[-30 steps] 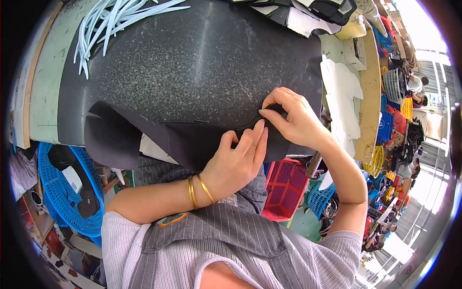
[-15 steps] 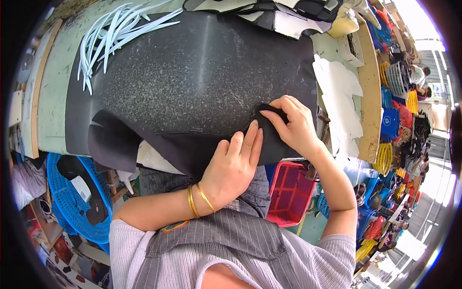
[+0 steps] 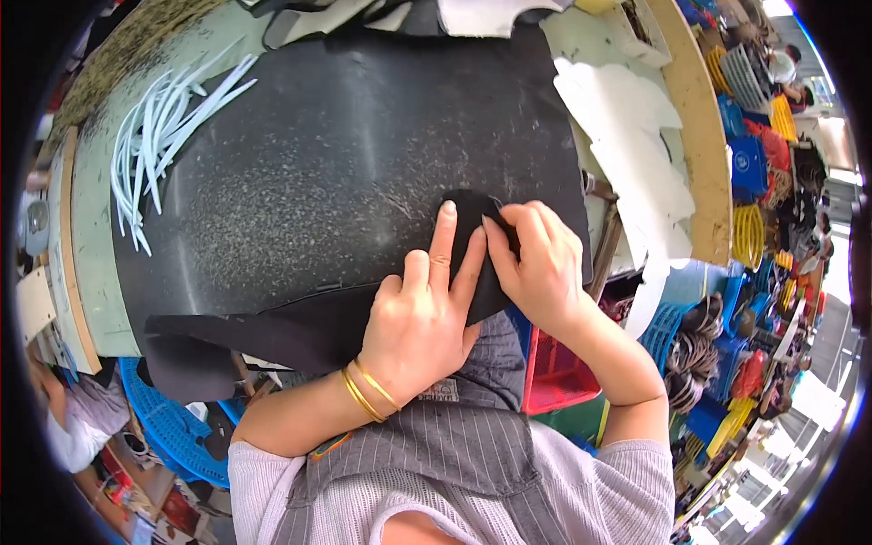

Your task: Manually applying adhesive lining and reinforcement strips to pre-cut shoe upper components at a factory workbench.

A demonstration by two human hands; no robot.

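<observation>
A soft black piece of sheet material (image 3: 309, 331) with a narrow edge line lies along the near side of a large worn black mat (image 3: 300, 173); its left part hangs over the table edge. My left hand (image 3: 418, 313) rests on the piece near its right end, index and middle fingers stretched out and apart. Close beside it, my right hand (image 3: 545, 263) pinches the piece's upper right edge between thumb and fingers. Part of that edge is hidden beneath the fingers.
Light blue strips (image 3: 168, 127) lie in a bundle at the mat's far left. White and black cut pieces (image 3: 481, 16) sit at the far edge, a white sheet (image 3: 627, 150) to the right. A red basket (image 3: 559, 372) and a blue basket (image 3: 173, 427) stand below the table edge.
My view has shifted. The left hand's index and middle fingers have spread apart and reach farther up the piece. The right hand keeps its pinch on the edge, now closer to the left fingertips.
</observation>
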